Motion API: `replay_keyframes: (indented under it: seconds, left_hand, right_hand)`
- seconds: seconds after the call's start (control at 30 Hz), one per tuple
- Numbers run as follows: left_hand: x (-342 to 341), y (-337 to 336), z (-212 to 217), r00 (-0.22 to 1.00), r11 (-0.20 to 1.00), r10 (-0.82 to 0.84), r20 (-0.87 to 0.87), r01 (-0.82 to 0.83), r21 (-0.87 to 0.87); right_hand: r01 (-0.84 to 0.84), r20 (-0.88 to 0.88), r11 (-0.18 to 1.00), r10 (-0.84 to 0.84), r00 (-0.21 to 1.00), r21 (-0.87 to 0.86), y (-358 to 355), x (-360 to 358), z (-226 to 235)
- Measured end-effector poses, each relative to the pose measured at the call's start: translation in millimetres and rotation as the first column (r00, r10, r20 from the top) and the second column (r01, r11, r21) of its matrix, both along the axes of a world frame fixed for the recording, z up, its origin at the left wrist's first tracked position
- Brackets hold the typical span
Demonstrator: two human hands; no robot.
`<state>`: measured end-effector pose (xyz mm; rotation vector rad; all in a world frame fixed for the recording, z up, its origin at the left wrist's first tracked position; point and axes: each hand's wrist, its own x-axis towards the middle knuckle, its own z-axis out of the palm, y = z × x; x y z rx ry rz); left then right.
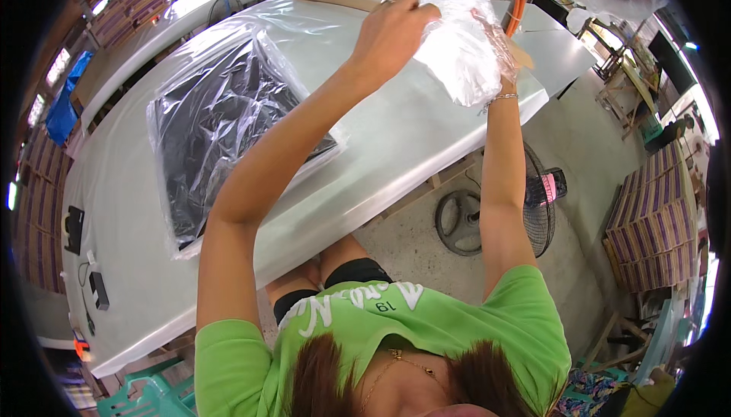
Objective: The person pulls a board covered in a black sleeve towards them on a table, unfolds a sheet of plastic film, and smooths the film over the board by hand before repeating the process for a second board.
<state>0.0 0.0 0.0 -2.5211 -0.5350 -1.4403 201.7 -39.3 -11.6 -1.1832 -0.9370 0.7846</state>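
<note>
Clear plastic forms the bag (457, 44) held up in both hands above the far right part of the table (365, 158). The left hand (392, 25) is clenched on the bag's upper left edge, fingers wrapped over the film. The right hand (499, 55) sits inside or behind the film at the right side; it appears closed on the bag, but the film blurs the fingers and the exact grip cannot be told. A thin bracelet (502, 98) circles the right wrist.

Progress, as judged from this view: the bag is lifted clear of the table and looks puffed open, with nothing dark inside it. A flat dark item already sealed in a clear sleeve, the packed item (221, 131), lies on the left-centre of the table, well apart from the hands. One item thus appears wrapped; the raised bag appears not yet filled. What is to go into it is not visible.

Orientation: the bag's long axis runs from upper left to lower right in the picture, tilted away from the person. Its bunched end sits at the hands and its loose end hangs toward the table's right edge. Which end is the mouth cannot be told.

A floor fan (525, 204) stands below the table's right edge. Stacked cartons (655, 219) stand to the right.
</note>
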Motion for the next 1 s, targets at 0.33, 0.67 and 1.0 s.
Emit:
replay_keyframes:
  seconds: [0.33, 0.67, 1.0]
  left_hand:
    - [-19.4, -17.3, -58.2, 0.986, 0.931, -0.059, -0.155, -0.002, -0.364]
    - [-10.1, -48.8, -121.2, 0.984, 0.832, -0.153, -0.086, 0.081, -0.549]
    - [-4.4, -61.4, -136.8, 0.974, 0.674, -0.225, 0.030, 0.178, -0.717]
  right_hand:
    - [-0.146, -0.392, 0.847, 0.381, 0.837, 0.511, 52.5, 27.2, -72.5]
    - [-0.321, -0.256, 0.877, 0.422, 0.869, 0.357, 67.8, 9.5, -136.1]
    - [-0.348, -0.215, 0.905, 0.400, 0.891, 0.244, 122.3, 15.4, -198.6]
